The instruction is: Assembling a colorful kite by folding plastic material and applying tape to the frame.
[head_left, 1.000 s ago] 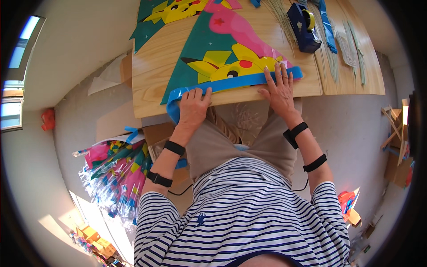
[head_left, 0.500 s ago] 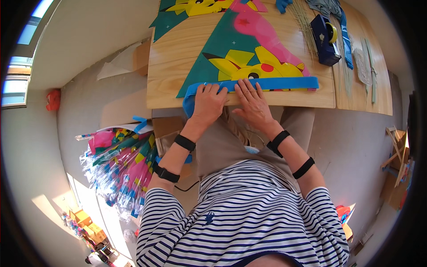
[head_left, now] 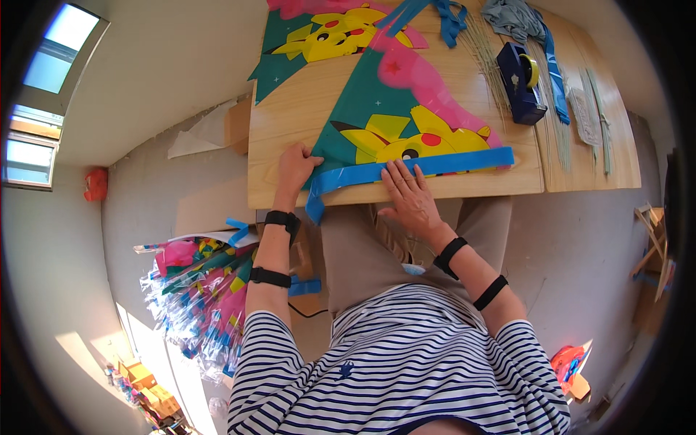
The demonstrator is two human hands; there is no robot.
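In front of me lies a triangular plastic sheet (head_left: 341, 138) printed green and pink with a yellow cartoon figure. A blue strip (head_left: 464, 161) runs along its near edge; its left end bends down and hangs over the table's front edge. My right hand (head_left: 409, 190) rests flat on the middle of this strip, fingers stretched out. At the sheet's left corner is my left hand (head_left: 296, 168), its fingers curled and its thumb and forefinger closed at the green edge. The fingertips' exact hold is partly hidden.
A second printed sheet (head_left: 322, 43) lies at the back left of the wooden table (head_left: 290, 112). To the right are thin sticks (head_left: 484, 54), a dark blue tape dispenser (head_left: 520, 83) and a clear bag (head_left: 583, 116). Bagged printed sheets (head_left: 203, 290) are piled below left.
My left hand has left the blue strip and moved left to the sheet's corner. The right hand stays on the strip. The whole view has shifted a little, showing more of the table's back.
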